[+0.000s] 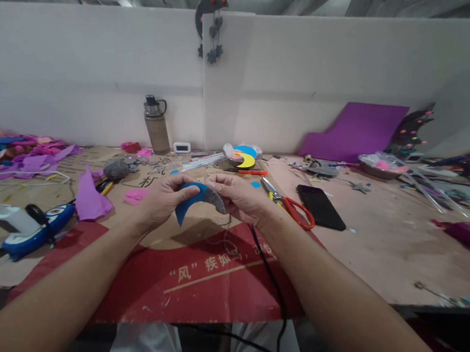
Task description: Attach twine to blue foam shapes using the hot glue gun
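Note:
A blue crescent (189, 200), flat like felt or card, is pinched between the thumb and fingers of my left hand (160, 200). Its right end has a grey covering (214, 197) that looks like wound yarn. My right hand (243, 198) is closed at that grey end, fingertips touching it. Thin grey yarn (227, 235) hangs below the right hand, over the red print; the exact grip on it is partly hidden by the fingers. The crescent is held above the brown and red paper sheet (140, 288), its blue point downward.
Red-handled scissors (297, 212) and a black phone (321, 206) lie right of my hands. A grey yarn ball (116, 170), purple scraps (92, 194) and a blue power strip (39, 234) are left. Behind stand a bottle (156, 129) and a bowl with a yellow crescent (245, 159). A black cord (272, 282) crosses the red sheet.

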Tool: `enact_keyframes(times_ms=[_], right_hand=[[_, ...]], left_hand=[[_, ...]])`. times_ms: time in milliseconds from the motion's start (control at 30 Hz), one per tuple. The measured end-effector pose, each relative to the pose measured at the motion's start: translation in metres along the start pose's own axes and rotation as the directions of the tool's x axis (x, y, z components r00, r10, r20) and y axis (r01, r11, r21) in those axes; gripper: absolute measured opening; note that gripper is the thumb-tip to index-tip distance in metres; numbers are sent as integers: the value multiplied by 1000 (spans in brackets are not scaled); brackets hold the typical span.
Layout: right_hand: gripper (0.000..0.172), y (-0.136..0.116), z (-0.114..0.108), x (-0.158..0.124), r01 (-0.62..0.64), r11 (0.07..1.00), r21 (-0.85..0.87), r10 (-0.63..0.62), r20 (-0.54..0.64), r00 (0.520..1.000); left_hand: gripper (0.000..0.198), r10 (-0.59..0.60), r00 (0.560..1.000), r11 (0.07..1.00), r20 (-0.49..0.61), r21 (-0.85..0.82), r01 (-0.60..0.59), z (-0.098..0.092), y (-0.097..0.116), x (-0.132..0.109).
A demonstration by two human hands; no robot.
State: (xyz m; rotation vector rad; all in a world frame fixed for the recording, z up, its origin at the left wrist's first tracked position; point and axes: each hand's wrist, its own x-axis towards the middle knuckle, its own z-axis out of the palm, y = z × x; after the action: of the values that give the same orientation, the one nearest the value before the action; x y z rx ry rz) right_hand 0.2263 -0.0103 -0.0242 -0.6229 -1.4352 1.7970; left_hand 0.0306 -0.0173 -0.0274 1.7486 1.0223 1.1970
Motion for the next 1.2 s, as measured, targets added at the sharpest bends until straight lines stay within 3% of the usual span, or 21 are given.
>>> enact_keyframes(times_ms=[133,333,500,667,767,900,1067,1200], right_hand=[[26,5,6,3,32,997,72,-28,-54,998],[39,4,15,4,74,985,156,-59,-98,993],[38,8,16,5,128,991,-24,-130,-248,960],[35,13,12,7,108,992,-62,-120,-254,960],[35,14,12,8,126,989,-77,-142,-250,958],[35,14,14,8,153,978,-144,-187,-264,946],[32,13,18,6,133,969,-210,-194,-301,934],[31,16,17,7,138,980,-145,-176,-296,939]], left_hand=[[24,-11,999,987,-36,-159,5,2,-3,2],[31,-148,988,917,-40,-379,122,8,2,1],[31,-170,982,929,-87,-346,130,9,4,0],[34,-142,990,938,-14,-323,130,8,6,-1],[40,-123,992,969,18,-212,124,7,9,-3],[46,-119,993,993,-22,-29,118,6,11,-5],[42,-122,992,990,-32,-79,119,6,8,-4],[47,-123,992,987,-36,-108,119,4,6,-1]])
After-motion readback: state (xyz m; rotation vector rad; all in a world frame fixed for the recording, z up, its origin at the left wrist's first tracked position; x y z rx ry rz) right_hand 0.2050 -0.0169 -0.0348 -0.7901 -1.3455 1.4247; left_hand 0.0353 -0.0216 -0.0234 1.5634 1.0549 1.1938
